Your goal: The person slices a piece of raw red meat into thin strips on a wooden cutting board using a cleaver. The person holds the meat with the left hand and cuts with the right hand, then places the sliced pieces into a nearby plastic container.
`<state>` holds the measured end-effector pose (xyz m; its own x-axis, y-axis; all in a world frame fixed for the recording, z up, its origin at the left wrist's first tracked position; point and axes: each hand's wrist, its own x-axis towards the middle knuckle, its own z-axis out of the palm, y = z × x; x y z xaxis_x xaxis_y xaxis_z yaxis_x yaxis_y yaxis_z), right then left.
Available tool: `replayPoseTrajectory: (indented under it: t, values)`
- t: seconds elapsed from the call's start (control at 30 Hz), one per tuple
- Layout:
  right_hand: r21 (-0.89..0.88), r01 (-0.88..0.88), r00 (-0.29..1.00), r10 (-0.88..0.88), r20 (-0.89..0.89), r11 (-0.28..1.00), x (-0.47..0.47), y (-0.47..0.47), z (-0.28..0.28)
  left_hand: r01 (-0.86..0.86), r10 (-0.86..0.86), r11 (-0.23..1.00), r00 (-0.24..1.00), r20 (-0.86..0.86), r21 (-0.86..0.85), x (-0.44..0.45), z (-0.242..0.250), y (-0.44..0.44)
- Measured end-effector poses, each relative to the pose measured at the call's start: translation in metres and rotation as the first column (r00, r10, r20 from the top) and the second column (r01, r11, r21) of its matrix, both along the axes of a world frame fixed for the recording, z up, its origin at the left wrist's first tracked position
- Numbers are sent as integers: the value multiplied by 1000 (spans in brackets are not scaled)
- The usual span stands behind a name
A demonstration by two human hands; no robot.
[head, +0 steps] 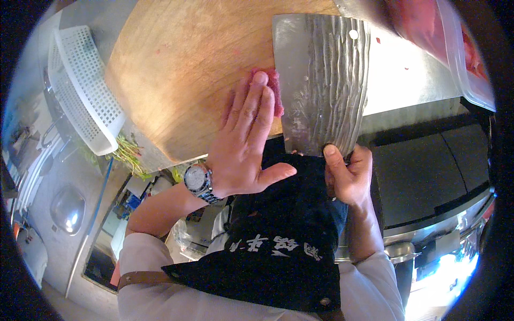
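A wide cleaver with a ridged steel blade is gripped by my right hand at the blade's near end, thumb on the flat. The handle is mostly hidden behind my fingers. Just left of the blade, my left hand lies flat, fingers together and thumb out to the side, over a small piece of raw red meat. Its fingertips cover part of the meat. Both rest on a large wooden cutting board. The blade's left edge touches or nearly touches the meat; which one, I cannot tell.
A white perforated plastic basket stands left of the board, with green stems beside its near end. At the upper right, a clear plastic container holds red meat. Small red scraps dot the bright metal counter. Black panels lie at right.
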<state>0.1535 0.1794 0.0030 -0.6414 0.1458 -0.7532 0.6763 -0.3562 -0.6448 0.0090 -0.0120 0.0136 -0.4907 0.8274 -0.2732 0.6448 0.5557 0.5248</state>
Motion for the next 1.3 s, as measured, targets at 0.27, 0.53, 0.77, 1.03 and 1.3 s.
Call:
replayPoseTrajectory:
  t: [0.27, 0.53, 0.77, 1.03, 1.3]
  values:
    - [-55, -10, 997, 14, 74, 998, 1, 1, 2, 40, -43, 998, 995, -87, -38, 2, -2, -4]
    - [-1, -25, 1000, 25, 16, 1000, 9, -5, 8, 25, -28, 998, 998, -55, -56, 5, -1, -1]
    - [-3, -22, 1000, 22, 4, 1000, 10, -5, 4, 33, -34, 998, 999, -30, -55, 2, 1, -2]
    - [-8, -61, 998, 61, 5, 998, 7, 2, 2, 35, -35, 999, 999, 24, 4, -1, 0, -4]
    - [34, -87, 996, 88, -18, 996, 8, 1, 6, 34, -33, 999, 999, 32, -18, -2, 3, -3]
